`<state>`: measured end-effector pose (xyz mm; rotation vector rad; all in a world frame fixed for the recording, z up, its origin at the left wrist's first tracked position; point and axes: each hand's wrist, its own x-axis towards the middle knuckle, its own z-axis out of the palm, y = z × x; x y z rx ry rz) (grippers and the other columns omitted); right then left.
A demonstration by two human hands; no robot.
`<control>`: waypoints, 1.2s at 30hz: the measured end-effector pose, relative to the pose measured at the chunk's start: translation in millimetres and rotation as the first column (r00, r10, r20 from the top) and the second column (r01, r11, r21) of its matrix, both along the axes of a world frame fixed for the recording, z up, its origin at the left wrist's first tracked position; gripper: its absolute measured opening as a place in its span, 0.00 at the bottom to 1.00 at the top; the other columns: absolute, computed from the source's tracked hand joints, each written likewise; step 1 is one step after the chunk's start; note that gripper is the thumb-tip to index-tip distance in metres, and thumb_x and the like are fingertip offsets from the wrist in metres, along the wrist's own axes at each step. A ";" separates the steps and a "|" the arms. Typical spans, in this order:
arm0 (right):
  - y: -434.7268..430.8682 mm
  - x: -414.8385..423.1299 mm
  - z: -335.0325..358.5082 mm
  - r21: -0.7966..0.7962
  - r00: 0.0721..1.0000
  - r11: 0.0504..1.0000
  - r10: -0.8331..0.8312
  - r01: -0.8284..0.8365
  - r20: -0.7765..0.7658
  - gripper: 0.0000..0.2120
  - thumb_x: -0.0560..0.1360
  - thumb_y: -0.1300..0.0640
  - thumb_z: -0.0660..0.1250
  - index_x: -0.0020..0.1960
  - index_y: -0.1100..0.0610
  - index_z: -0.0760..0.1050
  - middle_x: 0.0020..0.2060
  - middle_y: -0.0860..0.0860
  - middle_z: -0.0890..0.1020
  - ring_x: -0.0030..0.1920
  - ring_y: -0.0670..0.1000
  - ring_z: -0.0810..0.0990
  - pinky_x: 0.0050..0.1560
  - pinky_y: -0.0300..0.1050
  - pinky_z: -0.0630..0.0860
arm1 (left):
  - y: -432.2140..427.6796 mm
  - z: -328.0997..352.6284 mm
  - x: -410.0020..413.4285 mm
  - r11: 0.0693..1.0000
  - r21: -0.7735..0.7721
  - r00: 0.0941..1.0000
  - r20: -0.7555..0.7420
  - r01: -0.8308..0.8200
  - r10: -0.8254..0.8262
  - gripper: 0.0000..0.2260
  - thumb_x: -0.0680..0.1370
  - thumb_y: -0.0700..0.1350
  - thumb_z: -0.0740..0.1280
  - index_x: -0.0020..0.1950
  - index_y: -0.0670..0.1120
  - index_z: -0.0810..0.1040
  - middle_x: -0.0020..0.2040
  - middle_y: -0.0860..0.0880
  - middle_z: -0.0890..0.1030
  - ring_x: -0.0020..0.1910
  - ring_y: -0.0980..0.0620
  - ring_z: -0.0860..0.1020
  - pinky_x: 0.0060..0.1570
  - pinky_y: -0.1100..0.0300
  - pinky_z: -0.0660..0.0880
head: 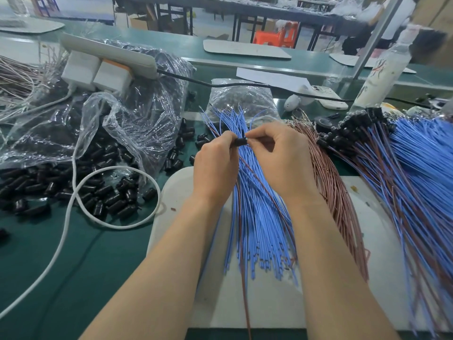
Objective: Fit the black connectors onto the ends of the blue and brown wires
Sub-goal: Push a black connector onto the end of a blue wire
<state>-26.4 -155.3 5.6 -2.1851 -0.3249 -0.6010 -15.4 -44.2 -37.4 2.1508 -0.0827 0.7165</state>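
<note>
While left hand [215,165] and right hand [282,159] fingers pinch one black connector [241,141], open plastic bag [147,111] spilling loose connectors [107,195].

Nothing legible anywhere: no words, numbers or brand names to be made out. Only red and dark printed marks on the white bottle [382,77], far to the right of and beyond the grip on the black connector [241,141], too blurred to read as text.

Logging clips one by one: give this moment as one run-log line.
left hand: pinches black connector | right hand: pinches connector's other end | blue wires: bundle beneath | step: fitting underway
</note>
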 end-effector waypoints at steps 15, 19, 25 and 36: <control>-37.4 11.8 -5.4 0.163 0.967 0.985 0.094 -0.056 -0.236 0.07 0.72 0.65 0.71 0.45 0.54 0.83 0.38 0.50 0.85 0.41 0.47 0.83 0.52 0.47 0.80 | 11.0 6.7 0.7 0.935 -0.097 0.927 -0.126 0.342 -0.353 0.05 0.76 0.40 0.68 0.51 0.46 0.81 0.41 0.50 0.82 0.39 0.45 0.78 0.45 0.51 0.75; -36.3 13.2 -9.0 0.159 0.967 0.986 0.093 -0.056 -0.238 0.08 0.73 0.65 0.70 0.44 0.53 0.82 0.38 0.48 0.84 0.40 0.45 0.82 0.52 0.46 0.80 | 10.2 5.1 0.6 0.929 -0.099 0.917 -0.154 0.357 -0.368 0.05 0.77 0.40 0.67 0.50 0.48 0.81 0.41 0.47 0.82 0.38 0.45 0.77 0.44 0.55 0.74; -25.8 13.1 -11.6 0.139 0.972 0.989 0.081 -0.050 -0.220 0.08 0.75 0.65 0.67 0.47 0.54 0.82 0.41 0.48 0.84 0.44 0.45 0.82 0.54 0.43 0.78 | 8.3 2.7 3.2 0.938 -0.094 0.918 -0.194 0.334 -0.346 0.05 0.76 0.42 0.67 0.50 0.51 0.79 0.39 0.50 0.82 0.32 0.54 0.72 0.36 0.66 0.69; -18.5 9.2 -6.5 0.267 0.980 0.963 0.074 -0.022 -0.186 0.08 0.75 0.67 0.67 0.50 0.57 0.80 0.40 0.47 0.82 0.41 0.42 0.80 0.52 0.41 0.79 | 9.0 -0.9 4.3 0.907 -0.318 0.944 -0.087 0.275 -0.317 0.11 0.76 0.34 0.65 0.48 0.49 0.72 0.44 0.54 0.82 0.45 0.62 0.81 0.52 0.67 0.75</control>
